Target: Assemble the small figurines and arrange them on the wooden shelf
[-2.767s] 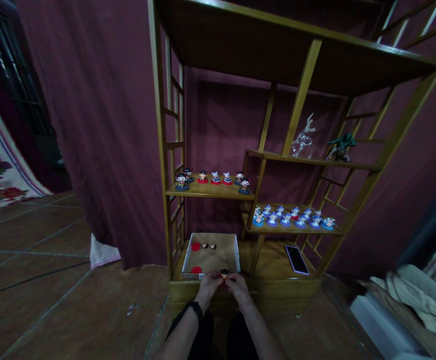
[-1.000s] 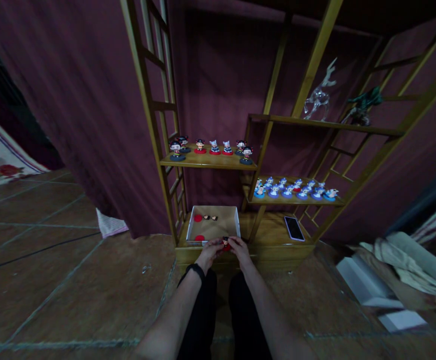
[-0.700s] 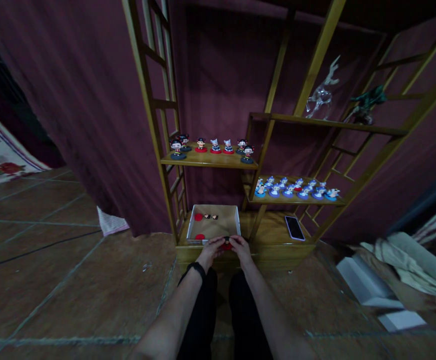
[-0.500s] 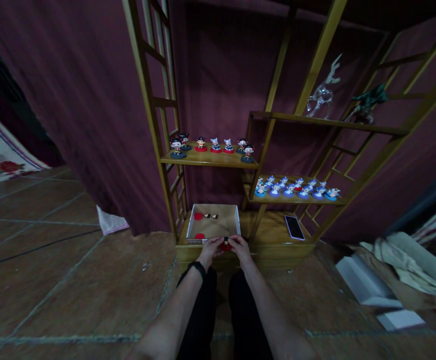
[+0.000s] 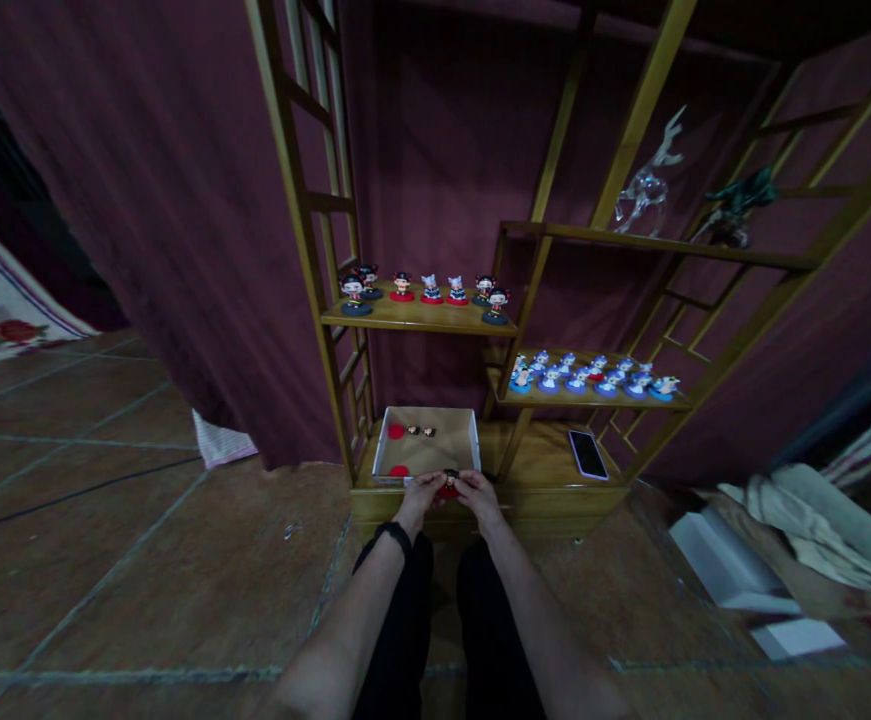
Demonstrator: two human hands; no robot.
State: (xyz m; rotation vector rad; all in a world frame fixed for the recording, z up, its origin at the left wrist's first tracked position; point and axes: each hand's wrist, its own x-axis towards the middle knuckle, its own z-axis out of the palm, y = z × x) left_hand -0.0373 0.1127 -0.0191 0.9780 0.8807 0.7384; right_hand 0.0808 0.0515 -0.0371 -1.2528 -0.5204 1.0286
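Between my two hands is a small dark-haired figurine with a red base, held just in front of an open shallow box. My left hand grips it from the left and my right hand from the right, both with closed fingers. Parts of the figurine are hidden by the fingertips. Inside the cardboard box lie two red discs, one at the back and one at the front. Small dark-haired figure pieces lie beside the back disc.
Several figurines stand on the upper left shelf, and several blue-and-white ones on the right shelf. A phone lies on the bottom board. A clear deer ornament stands higher up. White boxes and cloth lie on the floor at right.
The figurine is tilted slightly, so a little more of it shows between my fingers. My hands have stayed in nearly the same place.
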